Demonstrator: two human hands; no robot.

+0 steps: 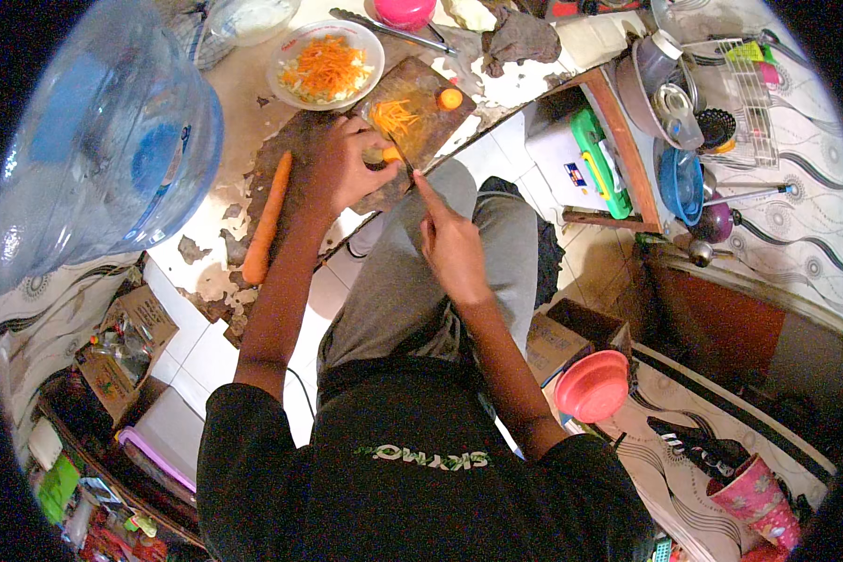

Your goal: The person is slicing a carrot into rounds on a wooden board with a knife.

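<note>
My left hand [351, 168] curls over the wooden cutting board [439, 137], its thumb and fingers around a short piece of carrot [391, 154]. In my right hand [453, 246] is a knife [402, 156], index finger stretched along it; the blade lies right beside the carrot piece. A small heap of carrot strips [393, 117] rests on the board beyond the blade. Near the board's far right corner sits a carrot chunk [450, 99]. Left of my left forearm lies a long carrot [268, 218]. A white bowl [275, 83] behind the board holds shredded carrot [330, 67] over pale chopped pieces.
A large clear-blue water jug [112, 154] stands at the left on the worn tabletop [204, 211]. Tongs [393, 31], a pink round object [405, 10] and a dark cloth [520, 42] lie at the back. Right of the table is a box with a green-handled lid [597, 165].
</note>
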